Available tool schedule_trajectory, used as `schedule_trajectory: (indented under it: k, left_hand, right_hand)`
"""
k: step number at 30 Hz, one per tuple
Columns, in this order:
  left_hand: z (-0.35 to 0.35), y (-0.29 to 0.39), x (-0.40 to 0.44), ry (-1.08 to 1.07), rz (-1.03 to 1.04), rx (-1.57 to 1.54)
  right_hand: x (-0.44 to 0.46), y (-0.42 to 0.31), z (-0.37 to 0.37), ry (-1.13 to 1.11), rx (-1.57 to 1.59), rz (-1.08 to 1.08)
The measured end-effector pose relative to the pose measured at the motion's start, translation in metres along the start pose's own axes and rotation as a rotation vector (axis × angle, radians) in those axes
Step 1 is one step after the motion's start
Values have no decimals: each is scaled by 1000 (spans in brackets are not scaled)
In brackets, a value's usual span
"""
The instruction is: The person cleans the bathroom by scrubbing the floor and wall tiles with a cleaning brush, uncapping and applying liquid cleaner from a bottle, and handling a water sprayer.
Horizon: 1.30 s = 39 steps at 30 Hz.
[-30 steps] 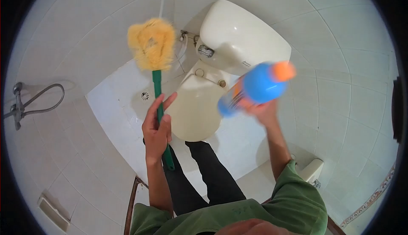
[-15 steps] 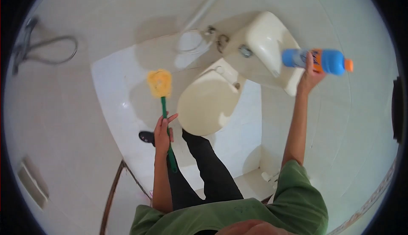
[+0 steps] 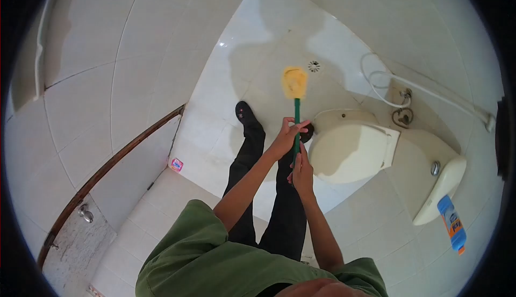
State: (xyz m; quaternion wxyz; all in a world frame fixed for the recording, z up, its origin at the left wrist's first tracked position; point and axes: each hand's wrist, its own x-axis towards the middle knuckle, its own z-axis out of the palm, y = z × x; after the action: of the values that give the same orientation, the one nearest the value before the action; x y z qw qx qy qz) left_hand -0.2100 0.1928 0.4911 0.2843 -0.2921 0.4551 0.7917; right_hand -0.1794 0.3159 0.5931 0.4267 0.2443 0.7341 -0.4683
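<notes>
My left hand (image 3: pixel 286 138) is closed round the upper part of the green handle of a brush (image 3: pixel 297 111) with a fluffy yellow head. Lower on the same handle, my right hand (image 3: pixel 302 172) also has its fingers wrapped round it. The yellow head points away from me, over the white floor near a round drain (image 3: pixel 314 66). At the right, a blue bottle (image 3: pixel 451 223) with an orange cap lies at the toilet tank (image 3: pixel 439 189), apart from both hands.
The toilet's closed lid (image 3: pixel 349 149) is right of my hands. A hose (image 3: pixel 398 103) runs along the back right wall. A small pink packet (image 3: pixel 176 165) lies at the floor's left edge, near a brown-edged door (image 3: pixel 113 160). My dark shoes stand on the floor.
My right hand has let go of the blue bottle, now at the tank, and has moved onto the brush handle beside my left hand. The view has turned toward the left.
</notes>
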Motion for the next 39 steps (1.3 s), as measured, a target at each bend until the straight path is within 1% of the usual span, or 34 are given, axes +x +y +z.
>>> schedule_trajectory:
  k: [1, 2, 5, 7, 8, 9, 11, 13, 14, 15, 16, 17, 18, 19, 21, 22, 24, 25, 26, 27, 29, 30, 31, 33, 34, 35, 37, 39]
  left_hand:
    - [-19, 1, 4, 42, -10, -16]
    - [-44, 4, 9, 89, -18, -93]
    - [-133, 1, 19, 215, -65, -39]
    - [-182, -6, 15, 329, -191, 27]
    - [-202, -10, 21, 386, -240, 61]
    - [-215, -19, 20, 400, -226, 43]
    - [-231, -42, 14, 428, -210, 4]
    - [-228, -53, 12, 432, -265, -68]
    - [-225, -78, 15, 412, -207, -126]
    - [-218, -96, 18, 382, -200, -168]
    - [-209, -111, 24, 357, -186, -213]
    - [-197, -125, 29, 310, -109, -104]
    - [-184, -128, 34, 325, -75, -108]
    - [-172, -125, 39, 337, -32, -115]
    - [-156, -125, 43, 290, -36, -110]
    - [-152, -119, 54, 264, -19, -102]
    - [-151, -107, 67, 274, -73, -106]
    - [-148, -106, 66, 283, -120, -107]
    - [-139, -122, 72, 386, -93, -100]
    - [-137, -123, 75, 357, -118, -25]
    - [-131, -119, 78, 305, -167, 118]
    - [-129, -114, 78, 276, -154, 68]
    - [-130, -112, 78, 266, -155, 86]
    - [-133, -109, 83, 245, -144, 129]
    - [-136, -110, 85, 275, -138, 139]
    - [-140, -113, 85, 303, -140, 151]
    - [-147, -117, 88, 337, -128, 213]
    - [-147, -119, 84, 360, -117, 298]
  right_hand:
    - [15, 1, 16, -12, -103, -53]
    - [39, 18, 39, 124, -211, -354]
    - [105, 7, 85, 97, -512, -641]
    - [162, -8, 108, -18, -778, -584]
    - [213, 0, 120, -25, -945, -605]
    - [259, 12, 133, -50, -1115, -615]
    - [343, -8, 156, 41, -1091, -613]
    - [470, -5, 181, 164, -1009, -649]
    - [507, -29, 193, 255, -809, -742]
    - [536, -49, 205, 342, -608, -826]
    - [565, -41, 226, 293, -664, -814]
    - [586, -24, 248, 243, -717, -795]
    - [595, -6, 266, 198, -771, -773]
    - [577, 16, 280, 32, -1046, -709]
    - [512, -7, 261, -216, -1305, -724]
    - [530, -11, 248, -148, -1325, -724]
    - [567, -19, 223, -21, -1331, -721]
    - [579, -37, 215, 89, -1147, -599]
    - [578, -45, 216, 112, -1010, -609]
    - [579, -51, 217, 143, -875, -626]
    - [564, 7, 257, 22, -1168, -667]
    - [537, 26, 274, -115, -1313, -743]
    - [516, 36, 288, -255, -1452, -823]
    - [508, 18, 300, -244, -1454, -813]
    - [505, 13, 303, -244, -1450, -803]
    - [514, 4, 298, -152, -1375, -799]
    - [502, -22, 283, -53, -1267, -669]
    - [492, 26, 310, -41, -1234, -621]
